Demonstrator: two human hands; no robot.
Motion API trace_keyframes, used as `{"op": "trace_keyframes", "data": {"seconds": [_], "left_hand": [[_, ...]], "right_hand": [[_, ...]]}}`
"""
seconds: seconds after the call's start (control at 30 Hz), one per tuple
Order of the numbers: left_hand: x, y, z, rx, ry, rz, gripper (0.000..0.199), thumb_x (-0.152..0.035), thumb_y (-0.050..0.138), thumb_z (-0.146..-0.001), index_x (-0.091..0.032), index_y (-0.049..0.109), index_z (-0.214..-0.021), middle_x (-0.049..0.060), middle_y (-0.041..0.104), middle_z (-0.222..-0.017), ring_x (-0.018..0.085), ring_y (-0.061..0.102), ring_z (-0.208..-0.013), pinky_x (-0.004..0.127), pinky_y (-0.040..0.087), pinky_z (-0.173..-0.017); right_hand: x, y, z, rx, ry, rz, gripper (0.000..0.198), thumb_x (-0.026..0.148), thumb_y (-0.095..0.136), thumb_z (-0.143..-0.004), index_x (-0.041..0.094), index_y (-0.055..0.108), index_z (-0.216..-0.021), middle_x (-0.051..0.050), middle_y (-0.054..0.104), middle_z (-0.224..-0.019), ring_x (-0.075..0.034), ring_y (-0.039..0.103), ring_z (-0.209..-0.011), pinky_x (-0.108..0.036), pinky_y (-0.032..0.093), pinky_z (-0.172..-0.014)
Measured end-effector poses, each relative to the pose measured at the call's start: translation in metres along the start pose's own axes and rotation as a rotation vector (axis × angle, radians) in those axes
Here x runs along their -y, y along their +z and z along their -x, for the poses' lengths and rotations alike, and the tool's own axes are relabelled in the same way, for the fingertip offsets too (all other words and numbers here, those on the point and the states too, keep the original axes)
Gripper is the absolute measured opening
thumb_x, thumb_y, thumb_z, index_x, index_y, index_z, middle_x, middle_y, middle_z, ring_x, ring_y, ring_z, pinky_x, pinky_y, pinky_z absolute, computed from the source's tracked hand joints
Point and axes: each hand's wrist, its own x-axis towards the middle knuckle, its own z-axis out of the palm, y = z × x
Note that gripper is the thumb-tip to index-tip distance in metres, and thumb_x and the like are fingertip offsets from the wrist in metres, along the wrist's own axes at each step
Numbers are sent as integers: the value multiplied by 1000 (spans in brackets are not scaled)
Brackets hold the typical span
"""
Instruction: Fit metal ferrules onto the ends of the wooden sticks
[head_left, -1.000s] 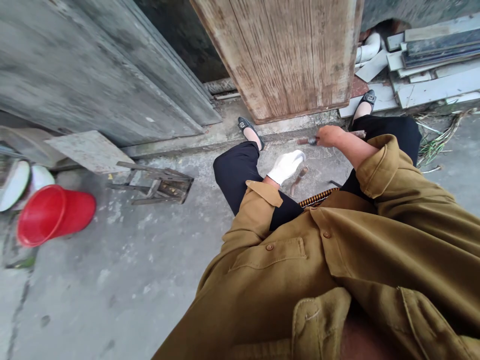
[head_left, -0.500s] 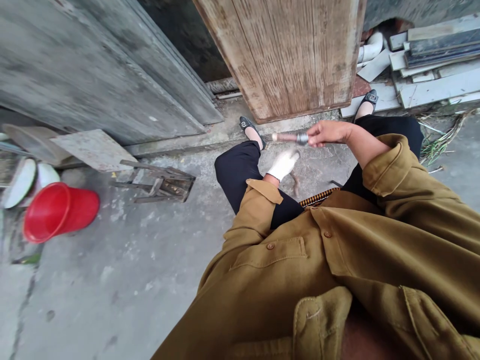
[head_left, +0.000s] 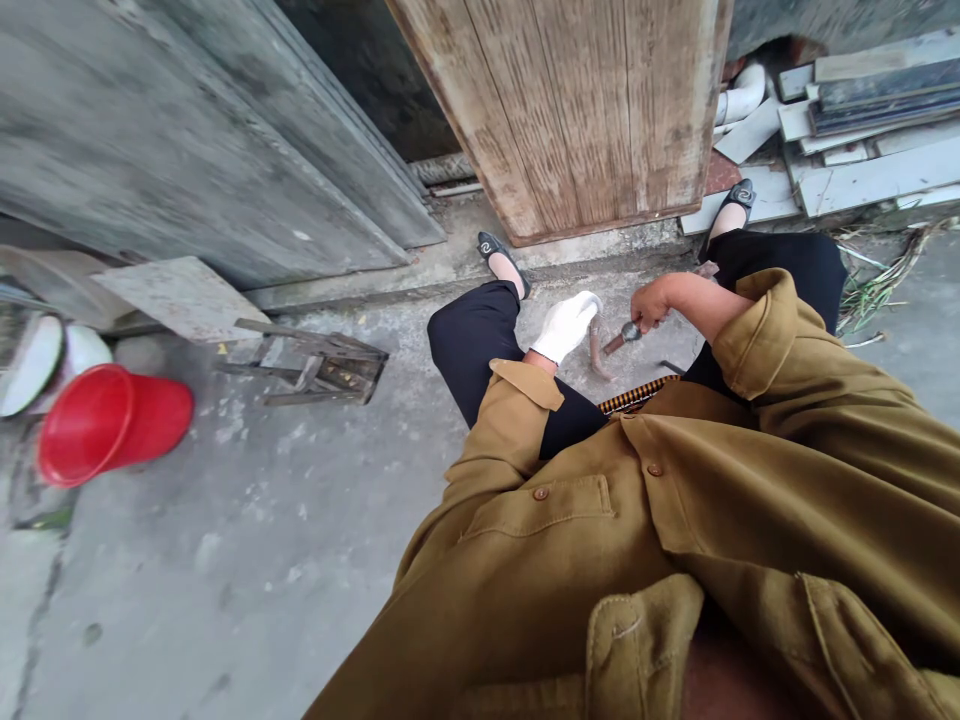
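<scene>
My left hand [head_left: 564, 328], in a white knitted glove, is closed around what looks like a claw hammer [head_left: 598, 360]. Its rusty curved claw points toward my body, while the handle is hidden in the glove. My bare right hand [head_left: 652, 303] grips a brown wooden handle [head_left: 616, 345] with a silvery metal band around it. One end of that handle points down beside the hammer head, apart from it. Behind my right wrist a dull brownish end [head_left: 705, 270] shows, perhaps of the same tool. Both hands are between my spread knees, above the concrete floor.
A wooden door panel [head_left: 570, 120] stands in front of my feet. To the left are a small upturned wooden stool [head_left: 322, 370], a red bucket [head_left: 116, 425] on its side and a leaning board [head_left: 176, 300]. Stacked planks [head_left: 877, 175] and a white pipe [head_left: 746, 92] lie right.
My right hand has lowered slightly and turned the wooden handle, swinging its end from pointing left to down toward my body. The blurred left hand and hammer have become steady.
</scene>
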Motion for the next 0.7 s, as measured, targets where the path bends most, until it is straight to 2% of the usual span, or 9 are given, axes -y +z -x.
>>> {"op": "trace_keyframes", "data": {"seconds": [0.1, 0.2, 0.27, 0.37, 0.47, 0.53, 0.57, 0.63, 0.7], "left_hand": [[2, -1, -1, -46, -60, 1, 37, -22, 46, -111, -13, 77, -131, 12, 77, -140, 24, 71, -128, 29, 50, -115], [5, 0, -4, -72, -129, -7, 35, -21, 47, -111, -16, 77, -127, 11, 78, -138, 23, 71, -127, 29, 50, -113], [6, 1, -7, -55, -166, -18, 34, -20, 47, -111, -17, 78, -125, 10, 80, -131, 23, 73, -121, 30, 52, -110], [4, 4, -9, 43, -119, -58, 38, -22, 44, -111, -15, 77, -128, 14, 80, -129, 26, 73, -121, 33, 52, -110], [-4, 9, -5, 160, -27, -84, 38, -24, 47, -111, -15, 78, -131, 13, 80, -131, 26, 73, -121, 32, 53, -109], [-11, 9, -1, 211, 14, -90, 35, -26, 51, -110, -16, 79, -129, 11, 81, -130, 25, 74, -118, 31, 53, -107], [-14, 9, 1, 233, 32, -110, 34, -27, 52, -110, -17, 79, -129, 10, 81, -131, 25, 75, -118, 31, 53, -106], [-19, 5, 4, 248, 43, -176, 36, -26, 51, -111, -16, 77, -134, 11, 80, -134, 26, 74, -122, 31, 52, -107], [-20, 1, 5, 208, 12, -236, 38, -26, 49, -112, -15, 75, -137, 13, 79, -135, 27, 74, -123, 32, 52, -106]], "right_hand": [[4, 0, 8, 174, -166, -139, 15, 23, 83, -91, 11, 75, -94, 4, 56, -65, -10, 50, -62, -24, 40, -67], [0, -9, 26, 148, -346, -299, 27, 33, 88, -89, 11, 72, -91, 4, 57, -68, -9, 51, -66, -23, 40, -69], [-6, -15, 39, 7, -439, -437, 29, 36, 88, -90, 12, 71, -93, 4, 58, -71, -9, 51, -68, -23, 40, -70], [-13, -21, 48, -356, -495, -665, 29, 40, 84, -93, 14, 70, -92, 3, 58, -74, -10, 50, -68, -24, 40, -69], [-14, -22, 42, -725, -381, -809, 23, 37, 73, -101, 16, 68, -93, 1, 57, -74, -12, 49, -67, -25, 42, -69], [-12, -21, 33, -837, -176, -703, 18, 31, 66, -104, 15, 71, -100, -3, 61, -77, -14, 52, -70, -26, 44, -71], [-11, -21, 28, -829, -56, -566, 18, 29, 64, -105, 14, 74, -105, -6, 64, -81, -15, 56, -75, -27, 45, -74], [-10, -18, 20, -726, 140, -252, 21, 27, 66, -103, 11, 77, -112, -12, 71, -92, -20, 64, -87, -29, 47, -80], [-7, -12, 13, -517, 208, -44, 19, 23, 74, -97, 9, 81, -109, -14, 73, -92, -22, 66, -91, -30, 48, -81]]}}
